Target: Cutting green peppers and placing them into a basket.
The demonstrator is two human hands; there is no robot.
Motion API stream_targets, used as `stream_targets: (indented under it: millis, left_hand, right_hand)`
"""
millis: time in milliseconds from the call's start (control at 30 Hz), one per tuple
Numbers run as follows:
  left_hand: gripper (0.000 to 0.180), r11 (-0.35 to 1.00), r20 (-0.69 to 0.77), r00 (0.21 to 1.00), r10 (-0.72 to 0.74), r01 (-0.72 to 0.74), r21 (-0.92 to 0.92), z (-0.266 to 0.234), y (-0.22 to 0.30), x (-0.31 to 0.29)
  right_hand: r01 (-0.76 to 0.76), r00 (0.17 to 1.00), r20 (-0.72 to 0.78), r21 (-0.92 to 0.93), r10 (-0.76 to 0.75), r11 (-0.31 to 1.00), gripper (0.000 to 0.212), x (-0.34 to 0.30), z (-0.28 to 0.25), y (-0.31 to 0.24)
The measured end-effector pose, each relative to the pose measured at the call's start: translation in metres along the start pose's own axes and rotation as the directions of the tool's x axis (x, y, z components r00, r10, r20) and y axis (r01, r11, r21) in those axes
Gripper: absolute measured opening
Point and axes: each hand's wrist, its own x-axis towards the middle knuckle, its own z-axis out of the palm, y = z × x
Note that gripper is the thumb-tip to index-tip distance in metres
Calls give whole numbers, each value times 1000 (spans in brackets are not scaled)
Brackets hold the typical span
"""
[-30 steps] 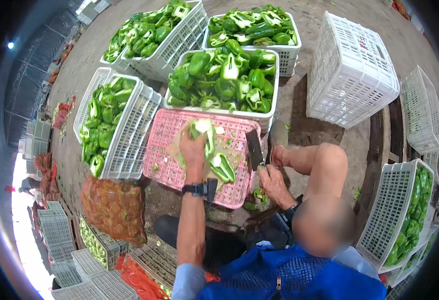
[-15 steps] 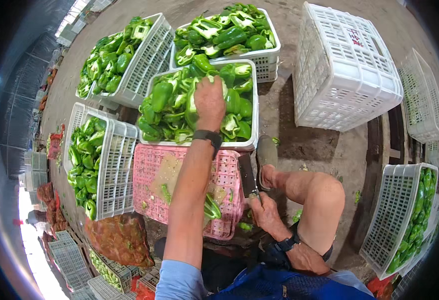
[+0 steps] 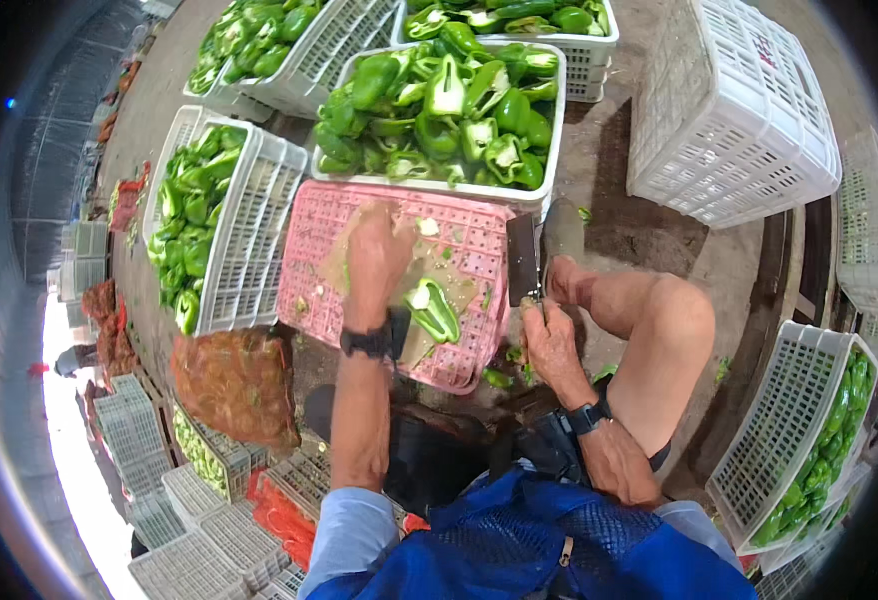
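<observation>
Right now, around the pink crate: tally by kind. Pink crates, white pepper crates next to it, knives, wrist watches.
Pink crate: 1
White pepper crates next to it: 2
Knife: 1
Black wrist watches: 2
Total: 6

pepper half [image 3: 433, 310] on overturned crate [image 3: 469, 240], full crate [image 3: 549, 180] behind it
</observation>
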Motion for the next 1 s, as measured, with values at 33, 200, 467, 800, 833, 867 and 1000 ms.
stream_targets:
  millis: [33, 200, 467, 800, 833, 867, 1000]
  left_hand:
    - [39, 999, 71, 996, -46, 44, 30, 2, -15, -31]
    - [35, 971, 151, 975, -162, 185, -154, 43, -59, -97]
    - [22, 469, 385, 890, -244, 456, -757, 56, -55, -85]
    - [26, 448, 64, 992, -107, 106, -888, -32, 13, 118]
    - [25, 459, 71, 991, -114, 116, -881, -40, 21, 143]
    - [24, 470, 70, 992, -107, 112, -876, -45, 29, 167]
    - [19, 572, -90, 968, -236, 64, -818, -30, 51, 218]
  right_hand:
    - [-20, 999, 27, -3, 20, 1000, 38, -3, 3, -1]
    - [82, 997, 22, -158, -79, 984, 41, -10, 19, 7]
    - [11, 999, 37, -167, -5, 986, 41, -7, 24, 23]
    - [-123, 988, 95, -34, 126, 992, 35, 2, 21, -7]
    - [-76, 994, 69, -65, 81, 995, 35, 4, 22, -8]
    - [-76, 995, 66, -60, 80, 995, 35, 6, 21, -10]
    - [-38, 999, 27, -93, 41, 995, 38, 10, 18, -17]
